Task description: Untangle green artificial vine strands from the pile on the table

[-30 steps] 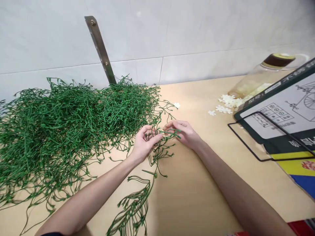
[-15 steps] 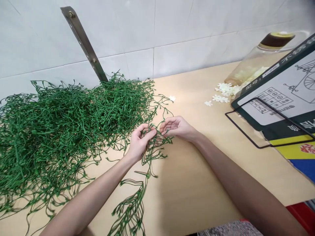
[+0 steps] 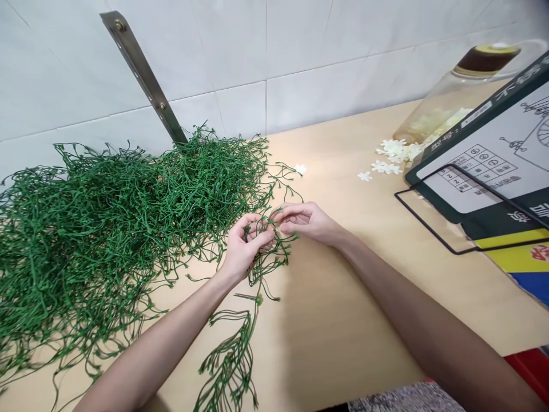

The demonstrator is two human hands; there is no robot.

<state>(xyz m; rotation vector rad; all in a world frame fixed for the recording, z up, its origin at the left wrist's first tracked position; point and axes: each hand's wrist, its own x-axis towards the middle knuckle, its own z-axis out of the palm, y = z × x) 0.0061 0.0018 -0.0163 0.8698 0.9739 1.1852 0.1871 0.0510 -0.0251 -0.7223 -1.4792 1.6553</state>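
Observation:
My left hand [image 3: 245, 245] pinches a green plastic stem sprig [image 3: 271, 264] between thumb and fingers, its thin branches hanging below the palm. Close on its right, my right hand [image 3: 305, 222] has its fingertips drawn together at the tips of the same sprig; whether it grips a stem there is too fine to make out. Toward the front lies a longer bunch of green stems [image 3: 229, 360], whose upper end runs up to the held sprig. A big tangled heap of green stems [image 3: 128, 212] fills the left side. One white flower [image 3: 301, 169] lies beyond my hands.
At the right, several white flowers [image 3: 394, 150] lie by a clear bottle [image 3: 433, 106] with a dark cap. A printed box [image 3: 484, 166] and a black wire frame [image 3: 429, 226] stand nearby. A metal bracket [image 3: 148, 83] rises against the tiled wall.
My right hand has come slightly closer to the left one, its fingertips now at the sprig's tips. The held sprig has shifted a little; the left hand keeps its hold.

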